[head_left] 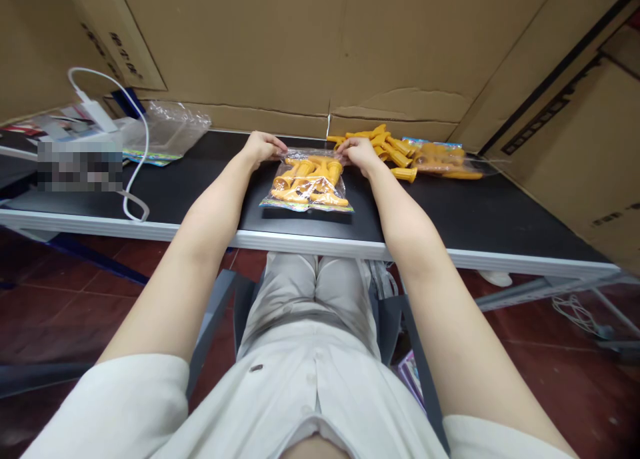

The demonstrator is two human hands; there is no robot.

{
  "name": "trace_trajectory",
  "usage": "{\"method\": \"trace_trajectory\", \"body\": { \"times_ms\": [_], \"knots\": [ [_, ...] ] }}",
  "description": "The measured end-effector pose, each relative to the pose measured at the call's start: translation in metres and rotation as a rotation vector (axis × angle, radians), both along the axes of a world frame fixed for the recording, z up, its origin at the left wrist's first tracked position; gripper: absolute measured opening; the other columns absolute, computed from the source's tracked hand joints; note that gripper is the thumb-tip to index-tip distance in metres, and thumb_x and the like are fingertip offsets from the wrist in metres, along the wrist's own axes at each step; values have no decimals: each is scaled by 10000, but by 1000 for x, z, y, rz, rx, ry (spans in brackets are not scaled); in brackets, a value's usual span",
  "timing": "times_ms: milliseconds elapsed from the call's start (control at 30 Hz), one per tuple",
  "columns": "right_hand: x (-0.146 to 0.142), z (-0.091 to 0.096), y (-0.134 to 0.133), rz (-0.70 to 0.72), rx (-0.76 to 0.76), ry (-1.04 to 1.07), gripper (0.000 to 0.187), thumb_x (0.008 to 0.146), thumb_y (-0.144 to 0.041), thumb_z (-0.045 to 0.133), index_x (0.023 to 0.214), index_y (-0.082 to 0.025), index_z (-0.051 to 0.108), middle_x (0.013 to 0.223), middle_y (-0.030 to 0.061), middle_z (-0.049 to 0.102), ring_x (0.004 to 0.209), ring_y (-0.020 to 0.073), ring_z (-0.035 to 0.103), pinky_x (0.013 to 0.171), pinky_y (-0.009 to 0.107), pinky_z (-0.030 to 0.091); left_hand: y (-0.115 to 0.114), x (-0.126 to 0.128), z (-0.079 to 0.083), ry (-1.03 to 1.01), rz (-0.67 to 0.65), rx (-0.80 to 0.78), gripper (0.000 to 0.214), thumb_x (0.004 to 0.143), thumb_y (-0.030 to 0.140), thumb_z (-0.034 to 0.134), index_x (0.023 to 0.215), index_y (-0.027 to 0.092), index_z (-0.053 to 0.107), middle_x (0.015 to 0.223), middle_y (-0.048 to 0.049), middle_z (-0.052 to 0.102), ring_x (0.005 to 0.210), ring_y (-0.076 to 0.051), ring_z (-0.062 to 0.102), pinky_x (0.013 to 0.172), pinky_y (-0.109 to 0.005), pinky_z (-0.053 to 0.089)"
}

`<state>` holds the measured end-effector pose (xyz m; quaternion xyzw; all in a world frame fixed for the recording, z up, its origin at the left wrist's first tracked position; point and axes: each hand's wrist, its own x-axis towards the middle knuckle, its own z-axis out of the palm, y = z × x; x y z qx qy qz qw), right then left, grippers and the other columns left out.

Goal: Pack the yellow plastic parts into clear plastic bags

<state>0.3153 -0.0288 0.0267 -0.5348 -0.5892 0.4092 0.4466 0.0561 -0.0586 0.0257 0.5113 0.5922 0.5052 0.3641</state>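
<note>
A clear plastic bag (313,179) with several yellow-orange plastic pieces in it lies on the black table in front of me. Its printed strip faces the near edge. My left hand (262,148) pinches the bag's far left corner between thumb and fingers. At the far right corner my right hand (358,153) grips the bag in the same way. Just beyond my right hand is a heap of loose yellow pieces (395,151). Beside that heap rests another filled clear bag (445,159).
Flat clear bags (170,135) lie at the back left. A white cable (146,132) loops over the table near a white plug and a blurred-out item (80,167). Tall cardboard (280,45) walls the back and right. The table's metal edge (310,243) runs above my lap.
</note>
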Motion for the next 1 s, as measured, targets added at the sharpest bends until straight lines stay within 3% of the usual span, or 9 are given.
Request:
{"method": "trace_trajectory", "body": {
  "times_ms": [100,233,367,500,667,833,900,1000],
  "knots": [
    [2,-3,3,23,147,-227,321,818,76,560,690,-216,598,671,3,656,773,193,691,1014,427,617,3,-1,-3,116,15,45,179,646,35,679,635,213,695,671,-34,751,938,-243,795,920,-309,652],
    [4,-1,1,81,337,-554,298,776,61,583,682,-222,589,907,91,772,1082,282,727,1179,444,518,4,-3,-5,312,11,115,131,673,118,690,654,248,694,656,-35,732,1017,-273,765,961,-298,620],
    [3,1,-2,108,391,-718,275,820,32,546,749,-218,636,995,133,788,1121,327,726,1143,455,538,0,-3,-2,575,-77,146,169,657,99,633,611,260,612,712,-63,707,1029,-294,737,1039,-358,584],
    [0,2,-2,114,407,-762,207,904,-61,562,849,-195,711,1016,166,787,1177,373,711,1163,511,528,-1,0,4,634,-122,134,238,539,30,615,596,257,577,739,-80,659,1154,-350,702,1161,-416,508],
    [-7,1,-4,46,348,-723,203,978,-172,633,780,-213,611,972,166,747,1126,359,704,1133,501,538,-3,4,12,777,-121,91,236,599,49,629,756,214,689,773,-73,670,1324,-394,634,1345,-580,285],
    [-11,0,-6,1,232,-486,336,900,-124,775,723,-237,514,821,46,660,1006,258,678,1092,442,565,-9,7,20,854,-108,151,256,637,80,632,845,166,755,887,-125,707,1411,-458,575,1372,-706,29],
    [-10,0,-8,-8,146,-315,341,863,-87,822,761,-231,529,766,3,624,907,217,668,1010,417,606,-11,9,22,849,-120,159,307,661,105,635,921,163,786,966,-143,727,1457,-477,536,1361,-743,-1],
    [-7,5,-15,32,-12,-95,330,825,-23,857,842,-212,587,712,-26,619,722,164,645,767,327,641,-11,10,24,870,-141,168,394,719,139,616,1056,172,818,1090,-147,744,1508,-480,501,1341,-782,-42]
  ]
}}
